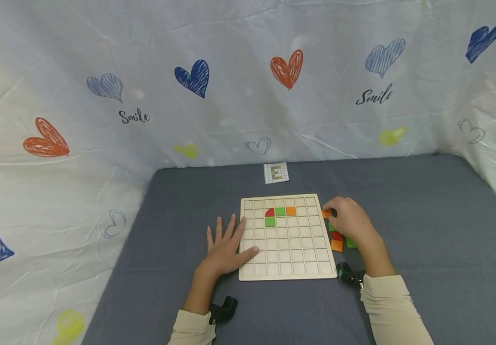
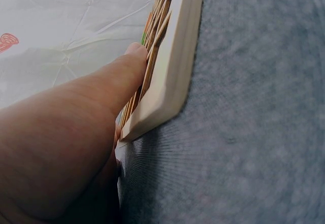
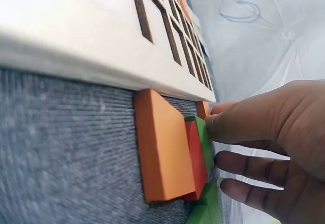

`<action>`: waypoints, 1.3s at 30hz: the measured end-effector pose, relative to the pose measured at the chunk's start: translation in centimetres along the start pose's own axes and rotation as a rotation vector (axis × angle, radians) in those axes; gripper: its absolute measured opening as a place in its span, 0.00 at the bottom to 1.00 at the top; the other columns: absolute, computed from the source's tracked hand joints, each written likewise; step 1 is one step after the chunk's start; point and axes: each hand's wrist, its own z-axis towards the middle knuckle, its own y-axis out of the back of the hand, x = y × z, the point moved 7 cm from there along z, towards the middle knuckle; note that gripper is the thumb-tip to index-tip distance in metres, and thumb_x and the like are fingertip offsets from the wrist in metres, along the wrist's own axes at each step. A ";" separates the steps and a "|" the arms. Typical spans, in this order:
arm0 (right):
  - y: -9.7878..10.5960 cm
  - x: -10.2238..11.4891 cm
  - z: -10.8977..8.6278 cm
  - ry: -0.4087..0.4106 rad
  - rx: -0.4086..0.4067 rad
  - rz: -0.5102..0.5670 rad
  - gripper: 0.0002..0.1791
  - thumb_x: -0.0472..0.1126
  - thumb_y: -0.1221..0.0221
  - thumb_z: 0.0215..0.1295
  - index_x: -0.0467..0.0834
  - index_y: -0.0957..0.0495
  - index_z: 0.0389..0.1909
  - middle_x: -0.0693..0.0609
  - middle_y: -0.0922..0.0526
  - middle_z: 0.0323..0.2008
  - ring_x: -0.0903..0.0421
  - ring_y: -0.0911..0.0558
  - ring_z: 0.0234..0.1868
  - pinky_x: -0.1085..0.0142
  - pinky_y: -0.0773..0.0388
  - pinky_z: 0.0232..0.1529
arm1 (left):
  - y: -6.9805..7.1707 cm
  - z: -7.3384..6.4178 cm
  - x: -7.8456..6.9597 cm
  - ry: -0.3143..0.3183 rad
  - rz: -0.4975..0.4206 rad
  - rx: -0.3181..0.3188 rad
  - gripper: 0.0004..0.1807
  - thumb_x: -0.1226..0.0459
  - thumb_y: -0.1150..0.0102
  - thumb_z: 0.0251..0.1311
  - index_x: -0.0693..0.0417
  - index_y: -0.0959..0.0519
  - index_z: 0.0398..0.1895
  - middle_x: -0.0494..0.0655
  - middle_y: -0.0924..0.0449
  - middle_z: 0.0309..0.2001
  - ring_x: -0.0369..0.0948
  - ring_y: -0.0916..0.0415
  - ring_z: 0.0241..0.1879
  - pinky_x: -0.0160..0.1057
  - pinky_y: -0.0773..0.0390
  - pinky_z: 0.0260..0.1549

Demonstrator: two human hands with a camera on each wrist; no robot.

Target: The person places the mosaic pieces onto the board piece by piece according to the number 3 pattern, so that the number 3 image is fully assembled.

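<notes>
Right hand beside a gridded board
Its fingers pinch an orange tile; the left hand rests on the board, fingers spread.

Soft light, with some fuzzy bits

In the head view, the white sheet glows palest near the left and right sides. The left wrist view is dimmer, with a shadow on the fuzzy grey cloth, low and left. In the right wrist view, the board at upper left looks too bright and blurry
</notes>
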 end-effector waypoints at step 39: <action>0.1 -0.2 -0.2 0.050 -0.021 0.001 0.08 0.29 0.35 0.63 0.34 0.14 0.42 0.40 0.15 0.42 0.40 0.19 0.45 0.45 0.22 0.45 | 0.1 -0.1 -0.1 0.001 -0.007 0.006 0.50 0.35 0.48 0.64 0.45 0.52 0.82 0.51 0.64 0.81 0.59 0.80 0.76 0.67 0.78 0.66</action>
